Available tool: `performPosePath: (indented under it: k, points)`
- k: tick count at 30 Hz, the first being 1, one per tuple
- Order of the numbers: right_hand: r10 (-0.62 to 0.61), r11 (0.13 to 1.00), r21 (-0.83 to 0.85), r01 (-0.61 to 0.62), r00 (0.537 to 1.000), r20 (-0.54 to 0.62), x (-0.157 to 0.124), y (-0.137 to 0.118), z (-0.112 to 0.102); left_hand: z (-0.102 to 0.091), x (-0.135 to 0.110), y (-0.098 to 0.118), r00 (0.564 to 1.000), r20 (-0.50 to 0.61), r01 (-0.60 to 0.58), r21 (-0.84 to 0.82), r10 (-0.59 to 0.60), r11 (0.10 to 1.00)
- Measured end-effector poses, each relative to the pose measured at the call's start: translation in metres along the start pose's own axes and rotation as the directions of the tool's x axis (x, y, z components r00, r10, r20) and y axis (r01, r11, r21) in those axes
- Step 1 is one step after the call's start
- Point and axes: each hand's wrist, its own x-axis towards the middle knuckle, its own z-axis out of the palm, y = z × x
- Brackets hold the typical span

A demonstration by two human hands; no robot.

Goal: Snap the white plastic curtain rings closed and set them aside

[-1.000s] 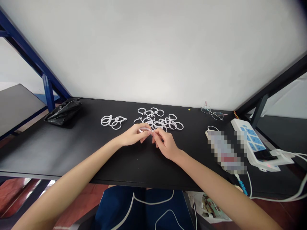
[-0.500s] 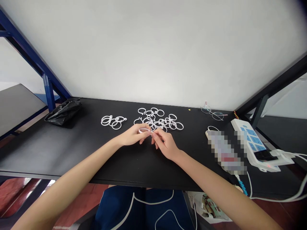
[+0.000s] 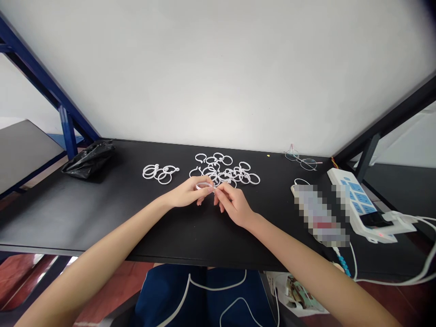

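A white plastic ring (image 3: 203, 184) is held between my two hands above the black table. My left hand (image 3: 188, 190) is closed around its left side, thumb and fingers pinching it. At the ring's right end, my right hand (image 3: 234, 203) pinches with thumb and forefinger; the fingertips cover that part of it. Just behind my hands lies a loose heap of similar white rings (image 3: 235, 174), many with open ends and small knobs. A smaller group of white rings (image 3: 165, 178) rests to the left of my left hand.
A crumpled black plastic bag (image 3: 90, 160) lies at the back left. To the right are eyeglasses (image 3: 308, 164), a phone (image 3: 318, 215) on a cable, and a white power strip (image 3: 357, 200) with plugs. A white wall (image 3: 218, 81) stands behind the black table (image 3: 163, 240).
Almost nothing differs. Both hands keep their pinch on the ring in the same place; the whole view has shifted very slightly.
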Motion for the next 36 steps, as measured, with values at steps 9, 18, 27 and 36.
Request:
performPosePath:
  k: [9,18,27,36]
  points:
    - [0.007,1.000,-0.006,-0.007,0.999,0.032,0.0007,-0.0002,-0.0019,-0.0007,-0.0007,0.0011,1.000,0.010,0.011,0.009,-0.011,1.000]
    - [0.025,1.000,0.005,-0.026,0.998,0.054,0.0002,-0.0015,-0.0027,-0.0024,-0.0013,0.0016,0.999,0.026,0.020,0.022,-0.021,1.000]
    - [0.008,1.000,-0.005,-0.007,0.998,0.054,-0.0003,-0.0021,-0.0015,-0.0022,-0.0006,-0.0002,0.999,0.048,0.019,0.008,-0.020,1.000]
    - [-0.018,0.998,-0.066,0.021,0.999,0.049,0.0003,0.0008,-0.0005,-0.0001,0.0007,0.0009,0.999,-0.029,0.036,0.009,-0.036,0.999]
